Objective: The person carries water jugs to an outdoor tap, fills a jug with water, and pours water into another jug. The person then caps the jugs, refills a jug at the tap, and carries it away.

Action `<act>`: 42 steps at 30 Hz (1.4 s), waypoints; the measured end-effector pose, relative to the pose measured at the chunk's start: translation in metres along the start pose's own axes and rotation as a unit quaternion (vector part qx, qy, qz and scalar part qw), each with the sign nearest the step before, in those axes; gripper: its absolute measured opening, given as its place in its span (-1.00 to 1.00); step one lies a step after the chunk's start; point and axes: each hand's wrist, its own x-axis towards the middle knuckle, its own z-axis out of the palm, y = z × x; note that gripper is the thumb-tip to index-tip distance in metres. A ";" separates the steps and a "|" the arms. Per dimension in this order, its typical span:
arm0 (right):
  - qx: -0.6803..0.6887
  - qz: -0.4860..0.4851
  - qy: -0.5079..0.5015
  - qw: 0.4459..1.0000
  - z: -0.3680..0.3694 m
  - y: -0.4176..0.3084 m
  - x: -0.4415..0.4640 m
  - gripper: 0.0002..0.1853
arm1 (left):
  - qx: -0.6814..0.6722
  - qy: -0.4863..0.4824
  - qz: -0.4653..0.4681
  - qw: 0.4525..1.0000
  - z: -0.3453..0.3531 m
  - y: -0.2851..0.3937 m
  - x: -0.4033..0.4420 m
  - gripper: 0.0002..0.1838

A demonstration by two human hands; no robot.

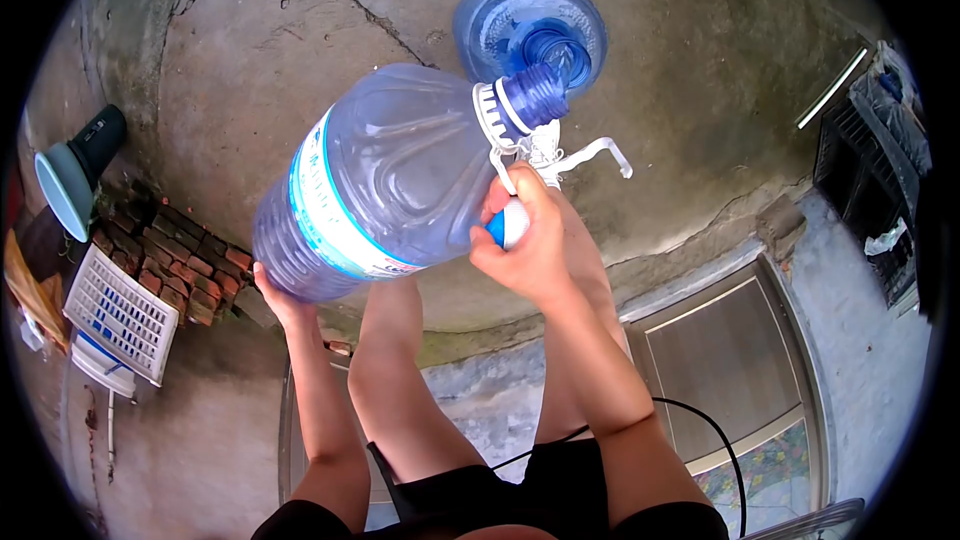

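A large clear plastic water bottle [410, 160] with a blue-and-white label lies tilted in the air, its open blue neck pointing away to the upper right. My left hand [287, 302] is closed around the edge of its base from below. My right hand [525, 240] is closed near the neck, by the white carrying handle [503, 168], with a blue-and-white cap [512, 224] in its fingers. Beyond the neck stands an open blue water jug [480, 35] on the ground. The two mouths overlap in view; whether they touch I cannot tell.
A white shoe [543, 148] and a curled white strip [608, 150] show below the neck. Left are stacked bricks [185, 260], a white plastic crate [122, 312] and a light-blue basin [62, 195]. Right are a dark rack [850, 165] and a framed door [725, 355]. The concrete [300, 10] is cracked.
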 end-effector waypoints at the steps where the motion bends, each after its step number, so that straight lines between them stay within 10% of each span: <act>1: 0.001 0.000 0.000 1.000 0.000 0.000 0.000 -0.65 | 0.012 0.019 0.003 1.000 0.007 0.004 -0.004 -0.24; 42: 0.022 -0.036 0.000 0.999 -0.001 -0.001 0.004 -0.67 | 0.070 0.047 0.036 0.996 0.012 0.022 0.002 -0.20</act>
